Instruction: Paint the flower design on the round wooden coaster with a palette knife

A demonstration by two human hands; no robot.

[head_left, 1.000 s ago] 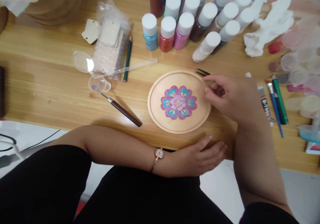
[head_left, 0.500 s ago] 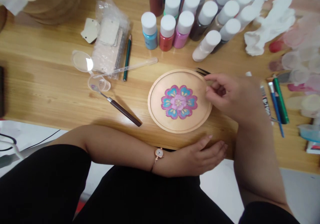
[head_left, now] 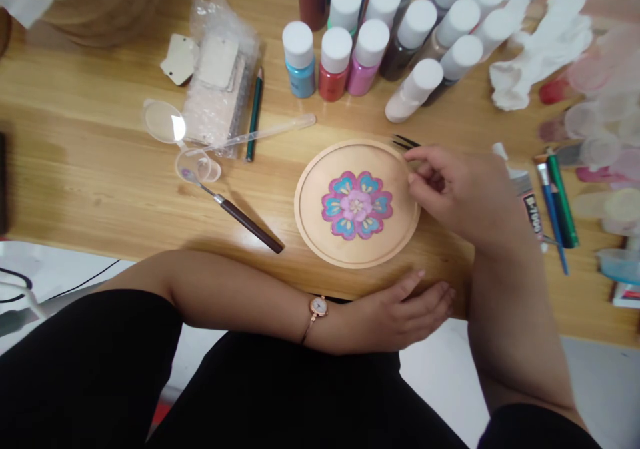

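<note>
While the left hand (head_left: pixel 395 315) lies open on the counter (head_left: pixel 100 169) below the round wooden plate (head_left: pixel 310 222), the right hand (head_left: pixel 455 195) seems to pinch dark tweezers (head_left: pixel 406 142) beside the plate's edge. Slow, steady moves help keep the tips off the painted flower (head_left: pixel 357 205).

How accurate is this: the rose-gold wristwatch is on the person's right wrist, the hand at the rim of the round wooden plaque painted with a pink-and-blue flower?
No: the rose-gold wristwatch is on the left wrist, that left hand lying on the wooden table. The head view shows the right hand at the rim of the round wooden plaque.
</note>
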